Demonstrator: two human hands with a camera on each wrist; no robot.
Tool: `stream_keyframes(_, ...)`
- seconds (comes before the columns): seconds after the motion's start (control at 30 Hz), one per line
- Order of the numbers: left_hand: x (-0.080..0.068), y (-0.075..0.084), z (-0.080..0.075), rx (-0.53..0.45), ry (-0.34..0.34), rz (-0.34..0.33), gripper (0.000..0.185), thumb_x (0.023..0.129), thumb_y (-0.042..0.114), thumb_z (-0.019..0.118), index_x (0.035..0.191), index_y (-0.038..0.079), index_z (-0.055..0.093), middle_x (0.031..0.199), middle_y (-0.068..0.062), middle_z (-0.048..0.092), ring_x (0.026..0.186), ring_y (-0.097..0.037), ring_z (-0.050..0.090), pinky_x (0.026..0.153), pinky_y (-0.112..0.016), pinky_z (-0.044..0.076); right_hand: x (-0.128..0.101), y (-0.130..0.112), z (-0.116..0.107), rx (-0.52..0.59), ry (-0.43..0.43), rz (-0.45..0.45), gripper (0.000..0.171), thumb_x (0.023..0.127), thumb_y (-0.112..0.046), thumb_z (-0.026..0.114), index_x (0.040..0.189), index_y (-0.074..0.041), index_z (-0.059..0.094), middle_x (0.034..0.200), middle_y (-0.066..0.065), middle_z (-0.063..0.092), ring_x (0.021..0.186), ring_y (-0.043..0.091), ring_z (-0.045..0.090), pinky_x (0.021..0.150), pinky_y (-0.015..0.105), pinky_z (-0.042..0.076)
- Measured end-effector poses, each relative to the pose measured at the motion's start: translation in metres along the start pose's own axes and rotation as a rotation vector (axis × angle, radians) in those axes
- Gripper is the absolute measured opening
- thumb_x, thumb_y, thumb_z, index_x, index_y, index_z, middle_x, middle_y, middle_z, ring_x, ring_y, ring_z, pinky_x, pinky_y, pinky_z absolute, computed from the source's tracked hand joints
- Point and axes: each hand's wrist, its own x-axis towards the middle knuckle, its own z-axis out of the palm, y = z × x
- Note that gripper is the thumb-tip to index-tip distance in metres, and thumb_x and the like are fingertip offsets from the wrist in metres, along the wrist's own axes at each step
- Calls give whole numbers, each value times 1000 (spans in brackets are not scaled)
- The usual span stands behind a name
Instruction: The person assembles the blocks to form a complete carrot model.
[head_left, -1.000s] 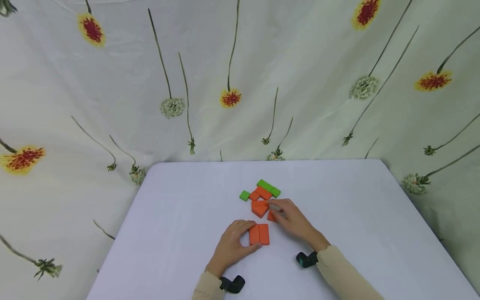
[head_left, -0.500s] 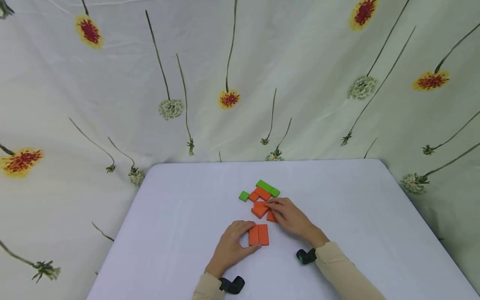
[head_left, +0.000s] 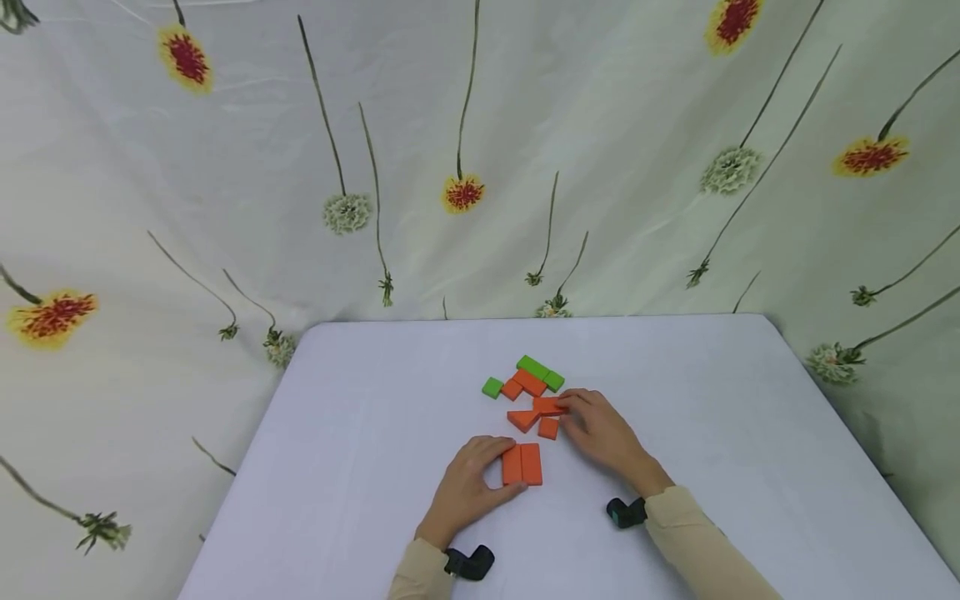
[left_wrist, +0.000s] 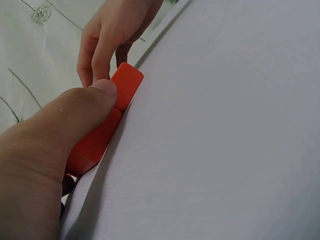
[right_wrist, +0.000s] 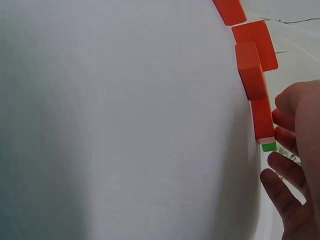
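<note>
In the head view, two upright orange rectangular blocks [head_left: 522,465] lie side by side near the front. My left hand [head_left: 467,482] holds them from the left, index finger at the far edge and thumb [left_wrist: 102,90] along the near edge. Beyond them, my right hand [head_left: 603,435] holds the right end of an orange rectangular block [head_left: 546,406] by its fingertips. An orange triangular block [head_left: 522,419] lies to the left of that block, and a small orange square block [head_left: 548,428] is just in front of it, near the right thumb.
Farther back, a long green block [head_left: 532,367] and a small green block [head_left: 554,381] line up behind an orange rectangular block [head_left: 530,382]. A small orange block [head_left: 512,389] and a green square block [head_left: 492,387] continue leftward. All lie on a white table [head_left: 375,400] before a flowered cloth [head_left: 600,125].
My right hand has moved right, drawing the orange rectangular block off to the right of the triangular block and uncovering the small square block. The left hand has stayed on its two blocks.
</note>
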Motion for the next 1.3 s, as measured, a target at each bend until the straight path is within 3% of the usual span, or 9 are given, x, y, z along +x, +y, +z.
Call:
stream_keyframes(0.2,1,2,-1,5,-10,-2,64,80,61,68,130,22,59,124,10,61,115,-10,53,99,-35,49,-5,5,0,-38,71,74,29,88,-30,68,113,-15,68,122,-1,63,114,20,54,95,39,52)
stream_keyframes(0.43,3,2,-3,19,-6,18,64,79,61,68,129,22,60,124,10,61,114,-10,54,99,-33,49,-7,7,-2,-100,131,156,42,80,-45,75,107,-14,67,114,2,65,107,21,55,88,39,55)
stream_keyframes(0.57,3,1,-2,18,-8,18,63,80,61,67,129,22,60,124,10,61,115,-10,54,99,-33,49,-7,6,-4,-106,147,180,43,77,-45,77,103,-13,65,109,5,65,103,22,54,84,38,56)
stream_keyframes(0.73,3,2,-2,17,-12,15,63,80,60,68,130,22,60,124,10,61,115,-10,53,99,-34,49,-7,7,-3,-95,159,189,48,77,-45,77,109,-11,63,115,9,61,108,26,51,87,40,54)
stream_keyframes(0.9,5,2,-3,20,-9,12,64,80,59,68,130,22,59,124,10,60,115,-10,53,99,-34,49,-6,5,-2,-96,147,212,58,78,-48,75,123,-14,62,115,11,56,105,28,49,83,41,52)
stream_keyframes(1.3,1,1,-2,10,-7,-26,67,79,63,66,131,22,60,129,8,58,121,-12,50,101,-34,48,-6,3,1,-85,66,274,59,80,-56,69,122,-15,62,118,11,60,108,29,51,88,44,51)
